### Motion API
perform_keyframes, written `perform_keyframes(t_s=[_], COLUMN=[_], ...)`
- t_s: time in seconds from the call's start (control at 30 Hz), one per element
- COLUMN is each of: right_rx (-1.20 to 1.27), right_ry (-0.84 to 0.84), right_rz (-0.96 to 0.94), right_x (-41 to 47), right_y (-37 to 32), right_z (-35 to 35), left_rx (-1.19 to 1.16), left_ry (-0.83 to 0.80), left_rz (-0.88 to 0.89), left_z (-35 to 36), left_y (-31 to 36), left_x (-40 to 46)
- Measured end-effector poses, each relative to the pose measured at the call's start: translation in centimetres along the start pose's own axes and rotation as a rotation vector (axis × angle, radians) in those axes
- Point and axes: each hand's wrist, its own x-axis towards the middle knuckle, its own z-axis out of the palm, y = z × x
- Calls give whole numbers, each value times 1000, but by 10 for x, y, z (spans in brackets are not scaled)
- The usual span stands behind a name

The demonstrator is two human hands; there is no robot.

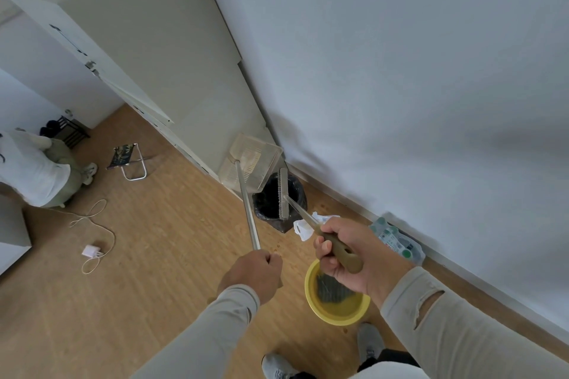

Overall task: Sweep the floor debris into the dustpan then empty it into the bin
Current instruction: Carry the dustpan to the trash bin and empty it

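A clear plastic dustpan on a long metal pole is lifted and tipped beside the small bin lined with a black bag, near the wall corner. My left hand grips the lower end of that pole. My right hand grips the olive handle of the broom, whose grey head hangs over the bin's mouth. Small orange crumbs lie on the wooden floor between the bin and my hands.
A yellow bowl sits on the floor under my right hand. A white plastic bag and a pack of bottles lie along the wall. A charger with cable, a folding stool and a seated person are at left.
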Motion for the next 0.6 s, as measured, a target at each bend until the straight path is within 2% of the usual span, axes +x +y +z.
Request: perform_keyframes(t_s=[0.23, 0.6], right_rx=[-34, -44], right_ry=[-27, -51], right_rz=[6, 12], right_x=[2, 4], right_y=[-1, 3], right_z=[4, 5], left_rx=[-185, -122], left_ry=[-22, -20], left_rz=[-16, 29], left_z=[-13, -14], left_y=[7, 7], left_x=[6, -4])
